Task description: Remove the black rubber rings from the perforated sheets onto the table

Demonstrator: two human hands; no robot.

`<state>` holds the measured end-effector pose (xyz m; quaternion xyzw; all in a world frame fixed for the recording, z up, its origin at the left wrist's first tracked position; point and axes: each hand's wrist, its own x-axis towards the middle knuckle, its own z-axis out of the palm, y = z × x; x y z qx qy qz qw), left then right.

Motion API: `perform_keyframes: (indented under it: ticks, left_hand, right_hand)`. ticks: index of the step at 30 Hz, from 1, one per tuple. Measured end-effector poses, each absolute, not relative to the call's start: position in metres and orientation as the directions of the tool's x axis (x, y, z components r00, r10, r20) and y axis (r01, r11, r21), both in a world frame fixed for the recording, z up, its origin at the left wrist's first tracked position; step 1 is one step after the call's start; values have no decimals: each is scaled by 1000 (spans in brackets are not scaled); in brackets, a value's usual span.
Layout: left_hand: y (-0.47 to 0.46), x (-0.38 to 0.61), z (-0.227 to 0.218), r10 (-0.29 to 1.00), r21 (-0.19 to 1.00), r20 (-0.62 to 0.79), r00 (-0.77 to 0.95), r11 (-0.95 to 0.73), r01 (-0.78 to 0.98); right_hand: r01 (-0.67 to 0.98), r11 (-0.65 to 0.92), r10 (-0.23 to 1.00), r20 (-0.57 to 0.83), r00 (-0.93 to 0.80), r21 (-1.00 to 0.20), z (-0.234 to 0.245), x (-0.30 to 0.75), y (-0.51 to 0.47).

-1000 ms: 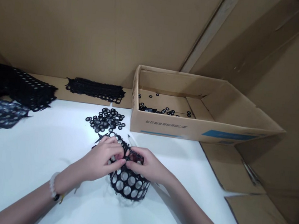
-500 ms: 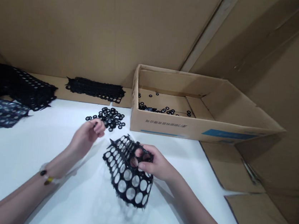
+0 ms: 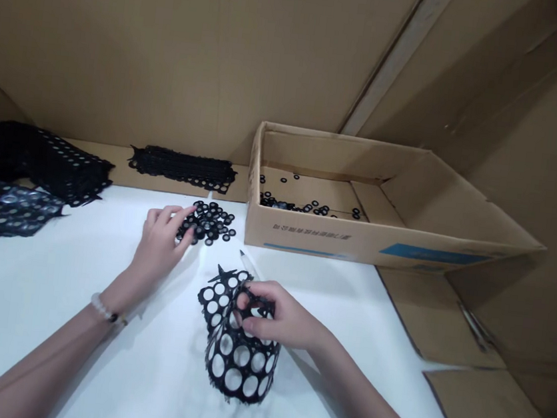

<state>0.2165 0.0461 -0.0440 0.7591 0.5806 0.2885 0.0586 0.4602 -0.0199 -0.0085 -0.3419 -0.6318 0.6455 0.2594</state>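
right hand [image 3: 283, 317]: thumb and fingers closed around the upper part of a black perforated sheet [image 3: 244, 370], some fingertips showing through its holes. the sheet is curled into a loose roll, held above the near middle of the desk [image 3: 343, 297], ragged edges along top and bottom.

left hand [image 3: 160, 242]: thumb and forefinger apart, fingertips at the left edge of a pile of small black rings [image 3: 212, 223]. cannot tell whether any ring is pinched. pale bead bracelet [image 3: 105, 307] on that wrist.

handling, by judgement: sheet likely light and floppy, bending readily; the narrow webs between holes look the weakest part and might tear or snag. best taken where several webs lie together, thumb outside, fingers behind, without squeezing the roll flat. rings probably light and quick to slide or scatter; a fingertip pinch across the rim would suit.

about: pen [image 3: 251, 263] between pile and sheet. cardboard box [image 3: 316, 235] right of the pile, more loose rings [image 3: 311, 208] inside. flat black stack [image 3: 183, 166] behind the pile; larger dark perforated bundle [image 3: 70, 162] far left.
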Motion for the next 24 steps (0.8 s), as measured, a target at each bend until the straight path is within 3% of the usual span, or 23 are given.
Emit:
perform_keyframes:
  ticks: [3,6,8,11,15,19,24]
  left_hand:
    - [25,235,-31,893,731,149,424,-388,561]
    - [13,247,-27,701,884,50,712,-363,295]
    - [13,248,-25,654,904,36,756,-344,254]
    - [18,242,-20,694,929,13,720,-275,248]
    - [20,238,-11,708,936,-88,701,-182,302]
    - [16,242,-11,718,890,-91,690,-252,379]
    - [16,242,-17,758,817,-39,651,-351,457]
  right_hand:
    - [18,-52,721,-49,-691,-999,-11,463,-19]
    - [-6,-28,702,-15,-712,-1000,-12,468,-16]
    - [6,7,706,1,-708,-1000,-10,472,-14]
    - [48,83,716,26,-697,-995,-5,480,-10]
    - [237,184,730,-29,-683,-954,-2,483,-8]
    - [388,238,785,-59,-617,-890,-4,478,-10]
    - [431,218,846,-51,-532,-876,-8,473,-12]
